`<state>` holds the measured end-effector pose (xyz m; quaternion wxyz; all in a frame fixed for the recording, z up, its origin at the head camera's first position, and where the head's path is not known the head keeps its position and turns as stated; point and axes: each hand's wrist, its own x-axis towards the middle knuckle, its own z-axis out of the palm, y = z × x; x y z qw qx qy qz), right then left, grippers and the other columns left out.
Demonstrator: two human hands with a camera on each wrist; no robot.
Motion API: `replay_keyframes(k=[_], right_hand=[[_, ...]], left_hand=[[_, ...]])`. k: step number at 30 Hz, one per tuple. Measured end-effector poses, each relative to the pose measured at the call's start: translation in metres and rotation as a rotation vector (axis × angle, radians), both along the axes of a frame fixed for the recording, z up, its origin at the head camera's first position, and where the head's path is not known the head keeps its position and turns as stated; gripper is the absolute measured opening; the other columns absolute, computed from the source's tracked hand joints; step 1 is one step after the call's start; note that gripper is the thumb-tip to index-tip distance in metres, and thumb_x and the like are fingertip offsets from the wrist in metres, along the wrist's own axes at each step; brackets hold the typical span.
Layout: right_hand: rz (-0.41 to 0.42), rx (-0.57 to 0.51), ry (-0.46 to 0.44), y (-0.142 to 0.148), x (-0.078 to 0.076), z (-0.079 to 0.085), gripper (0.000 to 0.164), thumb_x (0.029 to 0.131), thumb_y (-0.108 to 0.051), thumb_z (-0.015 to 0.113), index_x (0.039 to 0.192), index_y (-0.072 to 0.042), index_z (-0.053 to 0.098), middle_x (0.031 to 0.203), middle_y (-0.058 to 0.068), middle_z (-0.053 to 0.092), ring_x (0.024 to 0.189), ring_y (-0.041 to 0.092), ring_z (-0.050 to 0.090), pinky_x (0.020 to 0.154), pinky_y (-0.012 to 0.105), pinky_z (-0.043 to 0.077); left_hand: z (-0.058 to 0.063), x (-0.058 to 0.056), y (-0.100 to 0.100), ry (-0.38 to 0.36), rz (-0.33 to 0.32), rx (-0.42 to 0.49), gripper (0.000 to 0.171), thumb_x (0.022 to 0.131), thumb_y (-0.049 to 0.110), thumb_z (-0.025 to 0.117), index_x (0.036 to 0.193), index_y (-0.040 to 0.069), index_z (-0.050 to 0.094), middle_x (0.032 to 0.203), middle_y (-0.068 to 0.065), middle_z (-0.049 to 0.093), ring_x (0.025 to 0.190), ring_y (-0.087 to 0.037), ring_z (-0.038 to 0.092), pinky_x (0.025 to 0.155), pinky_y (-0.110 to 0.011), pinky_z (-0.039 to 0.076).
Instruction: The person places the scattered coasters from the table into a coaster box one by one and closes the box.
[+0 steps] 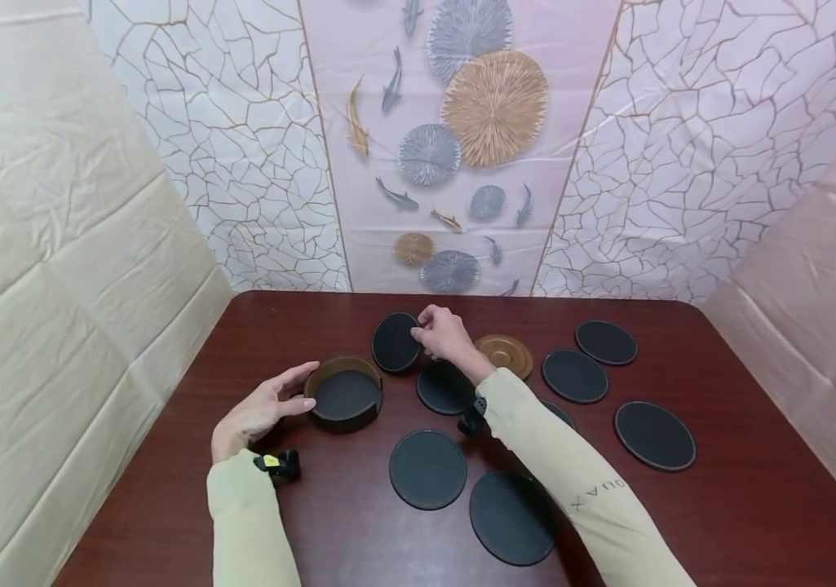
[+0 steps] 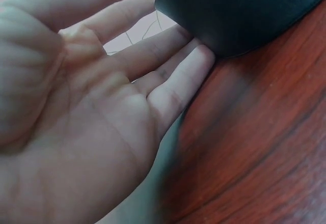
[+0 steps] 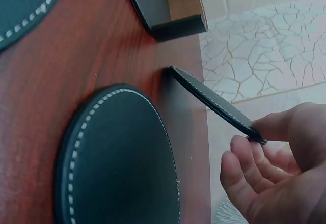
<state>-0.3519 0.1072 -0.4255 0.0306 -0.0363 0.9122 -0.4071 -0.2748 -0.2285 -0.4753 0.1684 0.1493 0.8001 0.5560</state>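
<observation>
Judging by what lies loose, little seems done and most is left: one black coaster (image 1: 397, 342) is in hand and seven more lie flat, one partly under the right sleeve (image 1: 572, 448). The right hand (image 1: 445, 333) pinches that coaster by its rim, tilted, near the far edge of the surface (image 1: 344, 522); whether its lower rim touches the wood is unclear. The left hand (image 1: 263, 412) rests against the outside of the round coaster holder (image 1: 347, 417), fingers nearly straight, left of the surface's middle; the hands are well apart. Whether the dark disc inside is a coaster already stowed or the holder's floor, I cannot tell. The loose coasters spread from the middle toward the right edge, around a brown ringed disc (image 1: 504, 356), also outside the holder.
</observation>
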Motion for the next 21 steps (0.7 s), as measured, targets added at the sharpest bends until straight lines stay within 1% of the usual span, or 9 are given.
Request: replay_keyframes(k=[3, 7, 10, 14, 19, 21], right_hand=[[-0.002, -0.004, 0.037, -0.002, 0.004, 0.000, 0.021, 0.093, -0.024, 0.067, 0.106, -0.008, 0.060, 0.089, 0.007, 0.066, 0.055, 0.014, 0.065, 0.058, 0.029, 0.055], [-0.006, -0.016, 0.104, -0.006, 0.010, 0.002, 0.019, 0.094, -0.025, 0.065, 0.103, -0.010, 0.059, 0.086, 0.005, 0.067, 0.054, 0.012, 0.066, 0.069, 0.032, 0.056], [-0.015, -0.041, 0.149, -0.008, 0.014, 0.005, 0.017, 0.094, -0.025, 0.064, 0.102, -0.010, 0.059, 0.082, 0.004, 0.067, 0.054, 0.013, 0.067, 0.073, 0.034, 0.056], [-0.014, -0.069, 0.167, -0.010, 0.020, 0.008, 0.016, 0.095, -0.024, 0.064, 0.102, -0.011, 0.059, 0.080, 0.004, 0.067, 0.056, 0.016, 0.068, 0.070, 0.033, 0.056], [-0.007, -0.128, 0.165, -0.010, 0.024, 0.011, 0.017, 0.094, -0.022, 0.065, 0.102, -0.009, 0.059, 0.081, 0.007, 0.067, 0.062, 0.027, 0.070, 0.062, 0.029, 0.056], [-0.006, -0.157, 0.156, -0.010, 0.025, 0.012, 0.017, 0.094, -0.022, 0.065, 0.102, -0.009, 0.059, 0.082, 0.008, 0.067, 0.065, 0.032, 0.071, 0.060, 0.029, 0.056]], left_hand=[[0.001, 0.000, 0.000, 0.005, -0.010, 0.001, 0.074, 0.090, 0.026, 0.072, 0.153, 0.022, 0.034, 0.159, -0.008, 0.032, 0.144, -0.036, 0.033, 0.096, -0.012, 0.040], [0.003, 0.001, 0.002, -0.007, 0.003, -0.006, 0.073, 0.090, 0.025, 0.072, 0.153, 0.022, 0.035, 0.158, -0.007, 0.033, 0.144, -0.035, 0.034, 0.095, -0.013, 0.041], [0.003, 0.001, 0.002, -0.021, 0.012, 0.002, 0.072, 0.090, 0.024, 0.072, 0.152, 0.024, 0.036, 0.158, -0.005, 0.034, 0.144, -0.034, 0.034, 0.095, -0.013, 0.041], [0.003, 0.001, 0.002, -0.023, 0.007, 0.011, 0.071, 0.090, 0.023, 0.071, 0.152, 0.025, 0.036, 0.158, -0.006, 0.034, 0.144, -0.035, 0.034, 0.095, -0.013, 0.041], [0.003, 0.000, 0.001, -0.022, 0.003, 0.009, 0.072, 0.090, 0.024, 0.072, 0.152, 0.024, 0.036, 0.158, -0.006, 0.034, 0.145, -0.035, 0.032, 0.097, -0.015, 0.040], [0.002, 0.000, -0.001, -0.013, -0.002, -0.001, 0.072, 0.090, 0.026, 0.071, 0.152, 0.025, 0.036, 0.158, -0.006, 0.033, 0.145, -0.036, 0.032, 0.101, -0.020, 0.040]])
